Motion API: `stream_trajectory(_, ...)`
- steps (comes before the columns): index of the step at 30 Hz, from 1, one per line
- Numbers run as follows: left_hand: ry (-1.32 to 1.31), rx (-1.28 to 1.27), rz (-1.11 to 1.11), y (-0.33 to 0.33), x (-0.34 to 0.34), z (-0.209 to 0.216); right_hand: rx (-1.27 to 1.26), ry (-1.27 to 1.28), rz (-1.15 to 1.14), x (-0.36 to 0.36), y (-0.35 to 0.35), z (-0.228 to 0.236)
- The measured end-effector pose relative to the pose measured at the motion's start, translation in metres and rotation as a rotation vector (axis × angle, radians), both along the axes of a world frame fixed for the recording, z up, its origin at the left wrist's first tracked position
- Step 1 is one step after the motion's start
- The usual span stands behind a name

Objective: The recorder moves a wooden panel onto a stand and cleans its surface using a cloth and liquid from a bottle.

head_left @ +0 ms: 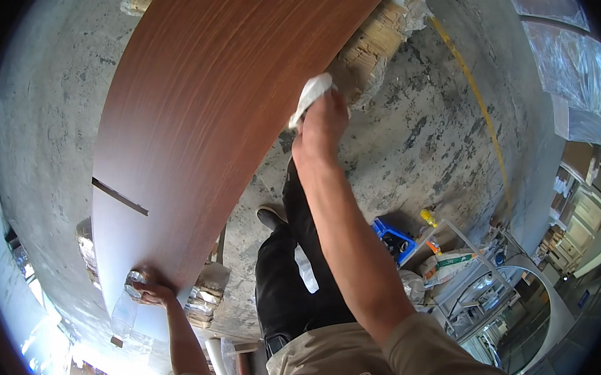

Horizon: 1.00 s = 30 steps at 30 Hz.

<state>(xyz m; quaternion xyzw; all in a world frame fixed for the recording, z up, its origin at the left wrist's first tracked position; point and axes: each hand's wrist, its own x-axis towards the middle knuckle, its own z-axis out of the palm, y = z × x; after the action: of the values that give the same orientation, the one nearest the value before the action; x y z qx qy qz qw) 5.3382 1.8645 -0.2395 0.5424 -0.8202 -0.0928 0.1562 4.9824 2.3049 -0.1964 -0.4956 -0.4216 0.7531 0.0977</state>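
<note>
A long brown wood-grain panel (pixel 210 89) lies across the left and middle, with a narrow dark slot (pixel 120 196) cut in from its left edge. My left hand (pixel 153 290) is closed around one end of a clear plastic bottle (pixel 123 315) over the panel's near end. My right hand (pixel 324 126) grips a bunched white cloth (pixel 313 92) at the panel's right edge; its fingers are partly hidden behind the wrist and a little blurred.
Wrapped wooden stacks (pixel 381 39) stand under the panel, and its near end has another support (pixel 207 295). At the right are a blue crate (pixel 392 239), a metal-framed rack (pixel 468 242) and plastic-wrapped goods (pixel 574 64). A yellow line (pixel 474 85) runs along the stained concrete floor.
</note>
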Motion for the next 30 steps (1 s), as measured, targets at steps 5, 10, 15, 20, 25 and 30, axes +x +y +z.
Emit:
stream_trajectory(5,-0.007,-0.033,-0.013,-0.002,0.004,0.000,-0.045,-0.104,0.000,0.027,-0.018,-0.005)
stream_trajectory(10,0.044,-0.036,-0.049,-0.003,0.003,0.002,-0.064,-0.029,-0.022,0.017,-0.014,-0.008)
stream_trajectory(15,0.004,-0.033,-0.065,-0.017,0.016,-0.002,-0.059,0.010,-0.004,0.009,-0.003,-0.012)
stream_trajectory(20,-0.066,-0.155,-0.022,-0.039,0.035,-0.010,-0.142,-0.194,0.065,0.031,-0.031,0.008)
stream_trajectory(25,-0.096,-0.152,0.043,-0.039,0.031,-0.010,-0.010,-0.045,-0.002,-0.010,-0.006,-0.003)
stream_trajectory(30,-0.085,-0.068,-0.021,-0.024,0.023,-0.001,-0.092,-0.100,0.110,0.047,-0.037,-0.002)
